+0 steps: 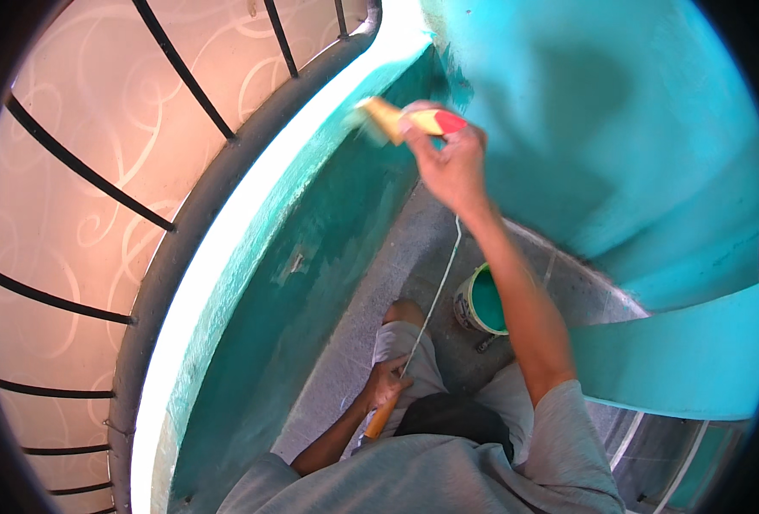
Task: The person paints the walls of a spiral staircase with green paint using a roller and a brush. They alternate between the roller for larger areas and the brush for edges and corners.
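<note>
My right hand is raised and closed around the handle of a paintbrush, yellow with a red end. Its bristles, smeared by motion, are at the upper edge of a low curved teal wall. Low in front of my body, my left hand grips what looks like a paint roller frame: a long thin whitish rod with an orange handle. The rod's far end is near my right wrist, and no roller shows on it. Right of the rod, partly behind my right forearm, stands a bucket of teal paint.
Left of the low wall runs a dark curved railing with black bars, before a pinkish patterned surface. A taller teal wall curves round on the right. Grey floor lies between the walls, under my legs.
</note>
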{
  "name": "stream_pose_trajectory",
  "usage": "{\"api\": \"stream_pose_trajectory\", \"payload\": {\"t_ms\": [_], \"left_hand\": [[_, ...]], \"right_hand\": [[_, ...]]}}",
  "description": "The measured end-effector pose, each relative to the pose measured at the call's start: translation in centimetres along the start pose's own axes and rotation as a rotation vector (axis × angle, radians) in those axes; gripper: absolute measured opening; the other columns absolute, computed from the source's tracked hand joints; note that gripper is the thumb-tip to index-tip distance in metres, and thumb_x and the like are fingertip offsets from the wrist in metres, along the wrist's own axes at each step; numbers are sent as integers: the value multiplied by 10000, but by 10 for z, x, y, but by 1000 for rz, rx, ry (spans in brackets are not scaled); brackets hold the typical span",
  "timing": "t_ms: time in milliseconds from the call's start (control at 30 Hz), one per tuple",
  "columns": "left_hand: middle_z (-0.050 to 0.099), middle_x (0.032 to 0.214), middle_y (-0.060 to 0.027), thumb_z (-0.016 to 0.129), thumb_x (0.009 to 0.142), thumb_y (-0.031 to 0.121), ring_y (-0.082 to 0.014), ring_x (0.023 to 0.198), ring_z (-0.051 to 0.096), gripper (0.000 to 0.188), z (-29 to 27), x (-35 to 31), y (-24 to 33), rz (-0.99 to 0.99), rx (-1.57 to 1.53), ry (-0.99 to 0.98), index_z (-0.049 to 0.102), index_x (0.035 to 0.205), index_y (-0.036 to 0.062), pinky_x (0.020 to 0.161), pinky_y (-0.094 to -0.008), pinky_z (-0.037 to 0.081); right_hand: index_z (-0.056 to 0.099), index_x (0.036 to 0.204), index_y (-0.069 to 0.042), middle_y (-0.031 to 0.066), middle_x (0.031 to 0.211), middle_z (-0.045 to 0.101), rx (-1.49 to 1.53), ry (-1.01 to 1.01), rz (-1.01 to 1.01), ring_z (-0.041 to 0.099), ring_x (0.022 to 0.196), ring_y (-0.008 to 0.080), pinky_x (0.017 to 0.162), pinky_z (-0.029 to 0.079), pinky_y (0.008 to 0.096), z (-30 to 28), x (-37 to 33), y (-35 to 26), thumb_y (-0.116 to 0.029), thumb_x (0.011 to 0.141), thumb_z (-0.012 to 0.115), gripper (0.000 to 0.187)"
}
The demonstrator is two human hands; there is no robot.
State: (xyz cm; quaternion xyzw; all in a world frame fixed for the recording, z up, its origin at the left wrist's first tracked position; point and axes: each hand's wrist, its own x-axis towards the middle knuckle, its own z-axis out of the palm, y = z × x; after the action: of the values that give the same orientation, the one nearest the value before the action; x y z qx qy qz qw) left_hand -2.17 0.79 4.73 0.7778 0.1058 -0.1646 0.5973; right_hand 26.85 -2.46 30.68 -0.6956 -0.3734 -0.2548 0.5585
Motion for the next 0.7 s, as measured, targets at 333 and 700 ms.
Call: {"api": "stream_pose_trajectory", "payload": {"t_ms": [333,700], "left_hand": [[507,711,-52,682,670,126,-151,659,483,552,-3,1,-8,-45,12,6,544,1197,38,622,-282,423],[504,674,-20,684,662,93,-118,617,458,582,2,3,-20,-54,-38,62,540,1223,42,587,-248,408]], "right_hand": [[637,949,-39,144,959,640,413,-86,-191,640,857,278,729,519,333,31,-77,-46,-11,704,710,257],[594,986,-6,103,941,635,544,188,827,623,817,157,690,528,282,-77,-148,-33,-117,860,584,168]]}}
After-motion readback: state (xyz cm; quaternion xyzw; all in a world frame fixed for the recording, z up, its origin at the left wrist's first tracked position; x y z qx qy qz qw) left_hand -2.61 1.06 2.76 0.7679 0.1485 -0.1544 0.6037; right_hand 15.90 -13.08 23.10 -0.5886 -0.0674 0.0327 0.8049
